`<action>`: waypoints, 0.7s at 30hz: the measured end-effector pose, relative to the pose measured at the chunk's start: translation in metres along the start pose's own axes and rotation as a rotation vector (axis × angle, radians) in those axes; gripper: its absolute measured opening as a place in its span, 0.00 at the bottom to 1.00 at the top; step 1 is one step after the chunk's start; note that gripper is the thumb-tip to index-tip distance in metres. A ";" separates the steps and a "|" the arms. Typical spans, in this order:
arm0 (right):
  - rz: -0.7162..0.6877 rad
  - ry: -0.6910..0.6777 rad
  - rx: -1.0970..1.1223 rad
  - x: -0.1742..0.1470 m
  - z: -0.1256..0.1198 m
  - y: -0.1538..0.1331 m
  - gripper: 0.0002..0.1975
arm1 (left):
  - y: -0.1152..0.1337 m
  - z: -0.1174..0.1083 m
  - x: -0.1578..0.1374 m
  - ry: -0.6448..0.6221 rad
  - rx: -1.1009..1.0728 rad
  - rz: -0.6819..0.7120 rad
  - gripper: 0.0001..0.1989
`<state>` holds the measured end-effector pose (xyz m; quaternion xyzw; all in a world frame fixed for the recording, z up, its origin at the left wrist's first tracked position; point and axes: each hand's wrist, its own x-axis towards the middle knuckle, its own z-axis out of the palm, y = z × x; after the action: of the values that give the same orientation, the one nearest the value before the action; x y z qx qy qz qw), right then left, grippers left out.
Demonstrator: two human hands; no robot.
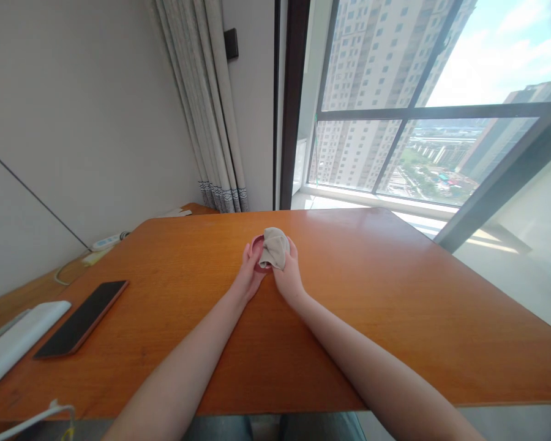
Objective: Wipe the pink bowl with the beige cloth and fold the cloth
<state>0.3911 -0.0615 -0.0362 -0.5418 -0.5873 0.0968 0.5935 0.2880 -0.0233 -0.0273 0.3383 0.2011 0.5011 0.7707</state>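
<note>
Above the far middle of the wooden table (179, 324), both hands meet around a small pink round dish or bowl (256, 244) and a grey-beige cloth (275, 245). My left hand (248, 272) is closed on the pink dish from its left side, with the thumb near its rim. My right hand (288, 275) grips the cloth from the right. The cloth covers the right part of the dish, so its full shape is hidden. Whether the dish touches the tabletop I cannot tell.
A black tablet-like slab (82, 320) lies on the table's left, beside a white, rounded flat object (25, 340). A white cable (32, 421) hangs at the near left corner. Behind the far edge are a curtain (206, 110) and a large window; a power strip (105, 242) sits far left.
</note>
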 end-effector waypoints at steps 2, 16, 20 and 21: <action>0.051 0.071 0.068 0.003 -0.005 0.001 0.21 | 0.003 -0.002 0.000 -0.076 -0.005 -0.080 0.23; -0.068 -0.237 0.060 0.007 -0.019 0.006 0.20 | 0.001 -0.019 0.015 0.147 0.119 -0.100 0.17; -0.183 -0.312 -0.177 -0.012 -0.006 -0.006 0.23 | 0.006 -0.016 0.011 0.039 -0.021 0.023 0.18; -0.239 -0.359 -0.206 -0.014 -0.006 -0.008 0.23 | 0.008 -0.016 0.011 0.001 -0.023 -0.002 0.18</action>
<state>0.3880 -0.0785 -0.0363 -0.5001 -0.7502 0.0604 0.4283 0.2769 -0.0063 -0.0322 0.3289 0.1960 0.5030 0.7749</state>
